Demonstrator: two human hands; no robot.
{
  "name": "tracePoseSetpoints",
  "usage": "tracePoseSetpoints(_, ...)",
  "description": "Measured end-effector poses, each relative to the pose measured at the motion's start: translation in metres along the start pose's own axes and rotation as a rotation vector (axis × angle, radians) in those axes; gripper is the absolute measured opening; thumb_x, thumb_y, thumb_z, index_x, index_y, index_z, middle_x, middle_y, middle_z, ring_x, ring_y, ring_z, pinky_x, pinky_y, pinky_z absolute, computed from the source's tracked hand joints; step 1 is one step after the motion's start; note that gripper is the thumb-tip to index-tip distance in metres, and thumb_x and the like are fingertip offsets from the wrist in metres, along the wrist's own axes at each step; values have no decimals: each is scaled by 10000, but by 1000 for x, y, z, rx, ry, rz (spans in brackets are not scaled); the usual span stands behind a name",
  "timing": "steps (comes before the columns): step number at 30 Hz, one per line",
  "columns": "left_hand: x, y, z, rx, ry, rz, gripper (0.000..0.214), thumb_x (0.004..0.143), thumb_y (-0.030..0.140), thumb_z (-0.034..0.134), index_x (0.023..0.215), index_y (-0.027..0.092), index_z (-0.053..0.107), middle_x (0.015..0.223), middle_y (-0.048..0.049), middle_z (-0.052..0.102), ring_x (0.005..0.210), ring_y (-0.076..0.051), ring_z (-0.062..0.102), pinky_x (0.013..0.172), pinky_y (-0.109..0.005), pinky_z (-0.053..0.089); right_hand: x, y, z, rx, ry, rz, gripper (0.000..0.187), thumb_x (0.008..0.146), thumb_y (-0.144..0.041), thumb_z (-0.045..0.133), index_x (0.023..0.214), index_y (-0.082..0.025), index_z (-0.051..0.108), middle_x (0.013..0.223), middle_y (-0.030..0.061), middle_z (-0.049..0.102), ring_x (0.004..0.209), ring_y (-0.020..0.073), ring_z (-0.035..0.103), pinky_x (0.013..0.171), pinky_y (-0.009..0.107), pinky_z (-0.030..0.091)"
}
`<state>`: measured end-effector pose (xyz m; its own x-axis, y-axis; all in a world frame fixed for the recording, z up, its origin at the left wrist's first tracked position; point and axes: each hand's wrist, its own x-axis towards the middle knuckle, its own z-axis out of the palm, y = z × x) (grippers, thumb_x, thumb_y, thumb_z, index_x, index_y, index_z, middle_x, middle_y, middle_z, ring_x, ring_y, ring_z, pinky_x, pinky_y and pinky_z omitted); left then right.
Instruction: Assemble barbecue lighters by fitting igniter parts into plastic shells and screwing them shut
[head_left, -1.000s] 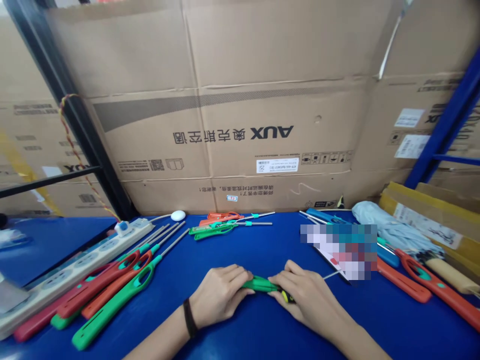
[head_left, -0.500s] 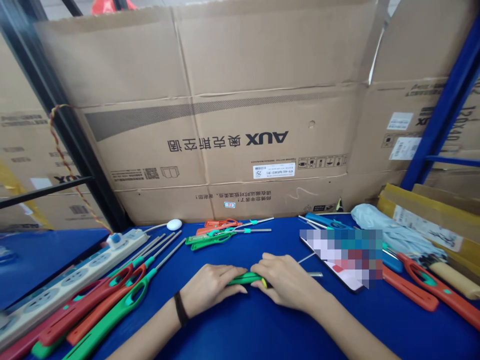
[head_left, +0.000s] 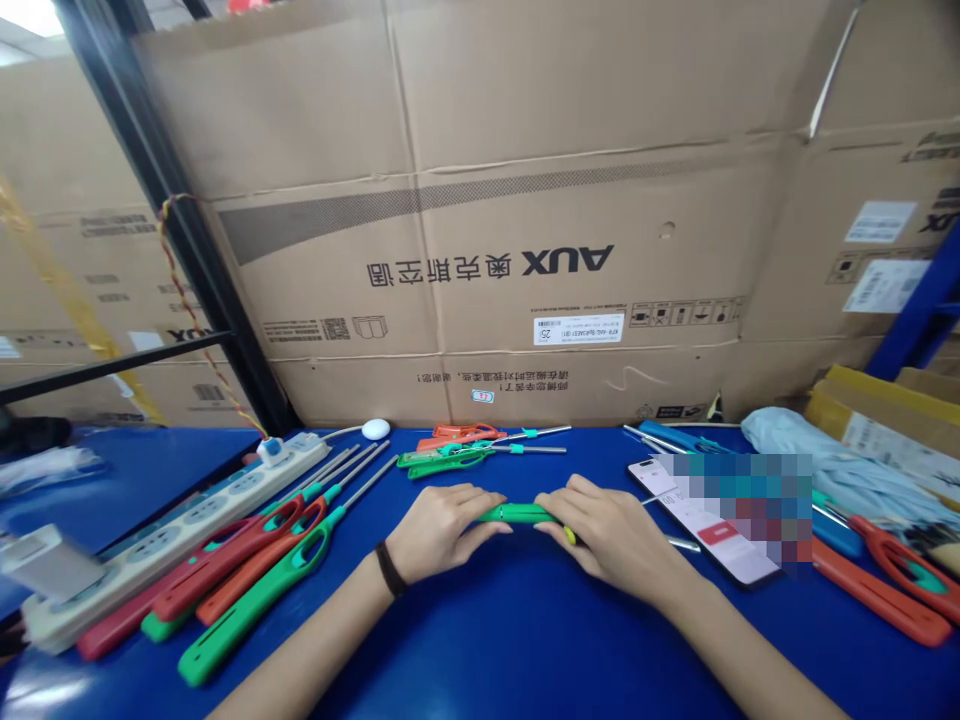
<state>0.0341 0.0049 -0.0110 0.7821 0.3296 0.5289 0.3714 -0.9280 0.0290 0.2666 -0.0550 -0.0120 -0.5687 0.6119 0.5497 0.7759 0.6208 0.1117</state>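
Observation:
Between my two hands lies a green long-reach gas lighter (head_left: 523, 514), level and just above the blue table. My left hand (head_left: 442, 525) is closed on its handle end, with the thumb below and fingers above. My right hand (head_left: 607, 535) grips the other end, hiding the trigger area. A small yellow piece (head_left: 571, 536) shows under the right fingers; what it belongs to I cannot make out. Past the right hand a metal tube (head_left: 684, 543) sticks out, with a thin rod (head_left: 660, 496) above it.
On the left several red, orange and green lighters (head_left: 259, 595) lie beside a white power strip (head_left: 161, 545). Opened lighters (head_left: 450, 458) lie at the back. To the right are a phone (head_left: 739, 545), red lighters (head_left: 877, 590) and a pale blue plastic bag (head_left: 832, 465). Cardboard (head_left: 487, 120) stands behind.
The view has turned slightly left, so the scene sits further right. My hands stay closed on the green lighter and have drawn slightly apart, showing more of it.

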Motion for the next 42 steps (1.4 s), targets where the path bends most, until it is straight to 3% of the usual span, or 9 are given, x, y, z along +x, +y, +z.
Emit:
tracePoseSetpoints(7, -4, -10, 0, -216, 47, -71, 316, 864, 434, 579, 1034, 178, 653, 919, -50, 725, 780, -165, 687, 730, -223, 510, -2, -1, 3, 9, 63, -20, 238, 924, -218, 465, 1038, -111, 644, 817, 78, 703, 753, 214, 591, 655, 332, 501)
tracePoseSetpoints(12, -7, -20, -1, -312, 164, -343, 416, 691, 562, 695, 661, 153, 627, 539, 19, 591, 492, -110, 517, 491, -193, 382, 0, -3, -1, 35, 30, 51, 254, 926, -255, 458, 1022, -135, 661, 762, 67, 699, 706, 221, 580, 567, 318, 472)
tracePoseSetpoints(18, -1, -9, -1, -694, 106, -646, 493, 804, 588, 527, 562, 162, 468, 382, 61, 426, 359, -69, 377, 405, -176, 277, -1, -17, -11, 228, -85, 294, 252, 922, -365, 466, 981, -264, 690, 790, 11, 731, 732, 217, 644, 689, 342, 493)
tracePoseSetpoints(22, 4, -4, 0, -905, 37, -838, 526, 741, 651, 544, 543, 174, 442, 336, 73, 393, 290, -54, 315, 335, -172, 195, 2, -22, -15, 295, -147, 385, 243, 916, -402, 470, 940, -317, 697, 714, -17, 716, 679, 201, 657, 572, 287, 483)
tracePoseSetpoints(25, 4, -8, 2, -966, 15, -925, 560, 740, 677, 516, 500, 181, 411, 306, 73, 362, 251, -45, 258, 296, -176, 136, 3, -21, -15, 198, -48, 320, 254, 898, -419, 507, 1061, -292, 654, 859, 6, 725, 777, 216, 651, 586, 294, 499)
tracePoseSetpoints(28, 2, -14, 2, -1020, 38, -989, 570, 724, 678, 531, 479, 189, 370, 291, 85, 322, 244, -32, 215, 283, -170, 114, 2, -20, -17, 47, 130, 146, 330, 853, -425, 587, 1119, -234, 630, 980, 49, 705, 832, 216, 621, 580, 282, 501)
tracePoseSetpoints(32, 1, -18, 3, -1090, 51, -1059, 559, 682, 677, 578, 501, 181, 395, 319, 81, 372, 248, -24, 249, 274, -154, 146, 4, -27, -24, -69, 435, -38, 156, 839, -225, 638, 986, -199, 681, 901, 37, 725, 735, 165, 611, 633, 259, 487)
tracePoseSetpoints(34, 0, -18, 5, -1126, 43, -1090, 564, 674, 683, 579, 505, 169, 421, 342, 66, 411, 253, -23, 283, 275, -147, 175, 5, -33, -23, -22, 495, -87, 87, 839, -175, 629, 902, -187, 687, 809, 21, 726, 692, 142, 618, 643, 241, 479)
tracePoseSetpoints(42, -1, -20, 9, -1188, 114, -1114, 558, 647, 677, 621, 544, 150, 467, 362, 50, 462, 264, -26, 335, 277, -131, 221, 3, -51, -11, 105, 165, -84, 242, 914, -192, 472, 807, -227, 686, 617, 16, 685, 563, 132, 625, 568, 225, 477)
